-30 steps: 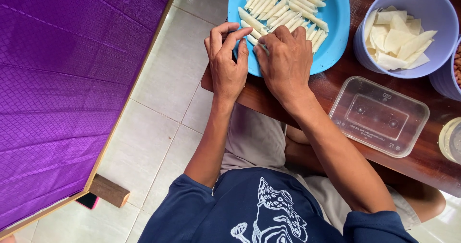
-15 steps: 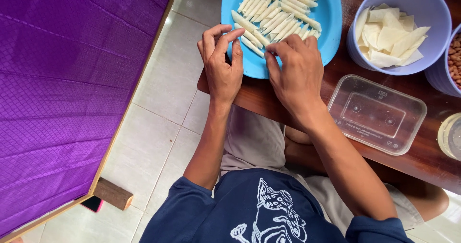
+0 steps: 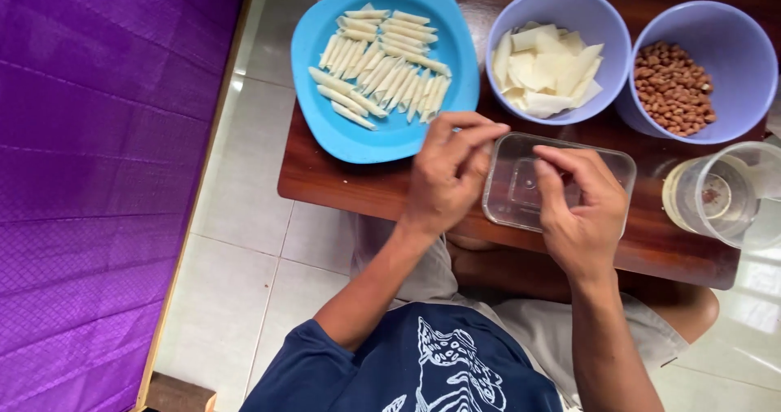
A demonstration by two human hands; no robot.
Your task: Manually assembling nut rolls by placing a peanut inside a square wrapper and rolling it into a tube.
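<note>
Head view, looking straight down. Both hands sit over a clear plastic container (image 3: pixel 521 186) that lies empty near the front edge of a small dark wooden desk (image 3: pixel 342 186). Left hand (image 3: pixel 449 174): fingers curled loosely, fingertips drawn together at the container's left rim; whether anything is pinched between them cannot be told, the hand itself blocks the view. Right hand (image 3: pixel 579 209): fingers bent and partly spread, lying over the right half of the container, covering its right and front walls; no object seen in its grasp. Behind the left hand, touching nothing, a blue plate (image 3: pixel 342 131) carries many thin rolled dough sticks (image 3: pixel 382 70) laid in rough rows, pale and uncooked in look. Right of the plate, just behind the container, a lavender bowl (image 3: pixel 569 9) holds pale flat wrapper pieces (image 3: pixel 547 70), stacked unevenly. Further right a second lavender bowl (image 3: pixel 732 46) holds brown peanuts (image 3: pixel 672 87). At the right edge of the desk, near the right hand but apart from it, stands a clear plastic jar (image 3: pixel 724 192), contents not readable. Left of the desk: pale floor tiles (image 3: pixel 244 217), then a purple quilted surface (image 3: pixel 98 176) with a wooden edge. The person's navy printed shirt (image 3: pixel 407 371) fills the lower frame.
</note>
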